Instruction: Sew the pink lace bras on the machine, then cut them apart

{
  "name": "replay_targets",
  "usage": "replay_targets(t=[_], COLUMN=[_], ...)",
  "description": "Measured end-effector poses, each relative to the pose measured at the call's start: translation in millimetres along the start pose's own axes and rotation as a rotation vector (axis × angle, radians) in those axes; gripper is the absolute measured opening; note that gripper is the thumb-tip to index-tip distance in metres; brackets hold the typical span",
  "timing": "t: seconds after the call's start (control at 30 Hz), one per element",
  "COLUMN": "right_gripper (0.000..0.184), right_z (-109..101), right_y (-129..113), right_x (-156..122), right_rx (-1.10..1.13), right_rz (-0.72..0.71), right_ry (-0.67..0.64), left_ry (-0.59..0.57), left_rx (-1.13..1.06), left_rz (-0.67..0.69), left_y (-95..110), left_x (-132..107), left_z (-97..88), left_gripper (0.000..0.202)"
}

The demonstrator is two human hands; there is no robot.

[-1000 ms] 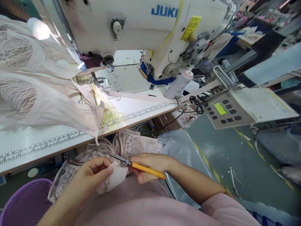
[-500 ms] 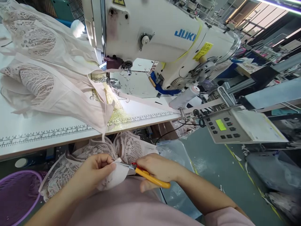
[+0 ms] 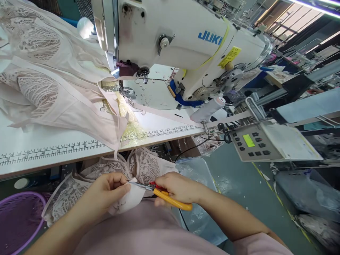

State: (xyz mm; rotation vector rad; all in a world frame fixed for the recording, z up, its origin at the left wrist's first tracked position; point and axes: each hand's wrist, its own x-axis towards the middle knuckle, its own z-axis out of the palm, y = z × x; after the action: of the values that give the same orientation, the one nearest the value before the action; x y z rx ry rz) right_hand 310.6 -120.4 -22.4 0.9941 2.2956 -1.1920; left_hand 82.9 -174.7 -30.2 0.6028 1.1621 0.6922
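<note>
My left hand (image 3: 113, 191) pinches the edge of a pale pink bra cup (image 3: 131, 199) between thumb and fingers, close to my body. In my right hand (image 3: 177, 187) is a pair of scissors (image 3: 172, 200) with orange and red handles. Their blades point left and lie at the fabric edge by my left fingertips; whether they are parted I cannot tell. A lace bra (image 3: 146, 164) rests over my lap, below the table edge. On the sewing table lie more pale pink bras (image 3: 71, 102), with straps running under the machine's presser foot.
A white sewing machine (image 3: 175, 39) stands on the table (image 3: 61, 145), which has a ruler strip along its front edge. A thread cone (image 3: 208, 109) and control panel (image 3: 255, 141) are at right. A purple basket (image 3: 39, 221) and clear plastic bin (image 3: 209, 198) sit low.
The scissors and both hands hold nearly the same place at the cup edge. My right fingers have drawn in slightly around the handles. The view has shifted a little.
</note>
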Motion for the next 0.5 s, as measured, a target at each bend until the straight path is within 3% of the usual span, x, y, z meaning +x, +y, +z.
replay_targets(t=[0.27,0.5], right_gripper=[0.045,0.063], right_z=[5.6,3.2], right_y=[13.0,0.5], right_x=[-0.4,5.7], right_rx=[0.111,0.286], right_rz=[-0.024,-0.202], right_ry=[0.116,0.446], left_ry=[-0.048,-0.052], left_rx=[0.052,0.182], left_rz=[-0.027,0.033], left_y=[1.3,-2.6], left_x=[-1.1,3.7], left_z=[-4.4,-16.7], left_gripper=[0.034,0.033])
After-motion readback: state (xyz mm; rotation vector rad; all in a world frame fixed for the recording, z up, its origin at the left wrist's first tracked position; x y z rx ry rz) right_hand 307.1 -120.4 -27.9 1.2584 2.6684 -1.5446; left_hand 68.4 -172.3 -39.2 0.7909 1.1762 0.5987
